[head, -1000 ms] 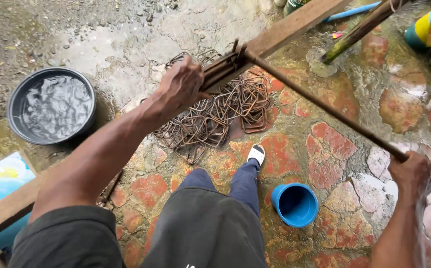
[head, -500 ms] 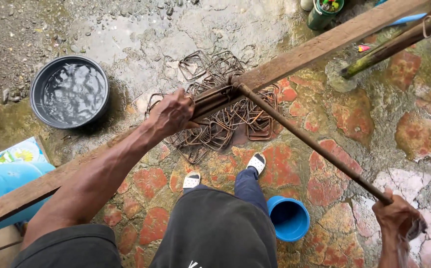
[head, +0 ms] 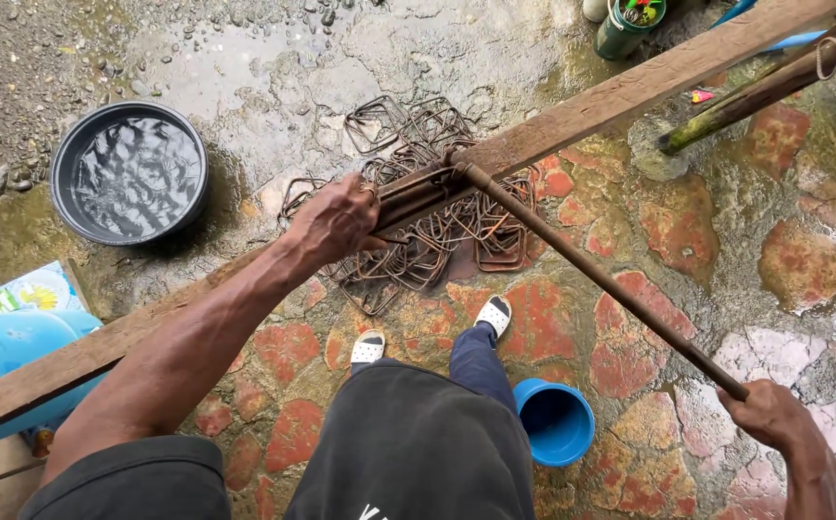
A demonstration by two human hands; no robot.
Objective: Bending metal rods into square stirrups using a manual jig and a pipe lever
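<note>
Hands: left hand [head: 336,220] clamps rusty rod stock [head: 408,197] flat on the plank bench [head: 630,91], steadying it | right hand [head: 770,414] grips long lever bar [head: 601,279] by its far end for leverage | bent stirrups [head: 418,250] piled below left hand.

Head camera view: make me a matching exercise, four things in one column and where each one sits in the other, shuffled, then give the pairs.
Things
1. black basin of water
2. blue cup
3. pile of bent rebar stirrups
4. long rusty lever bar

Places
A. under the wooden beam, on the stone floor
B. upper left, on wet ground
C. running from the beam to the right hand
D. beside the person's right foot

Pairs: 1-B, 2-D, 3-A, 4-C
</note>
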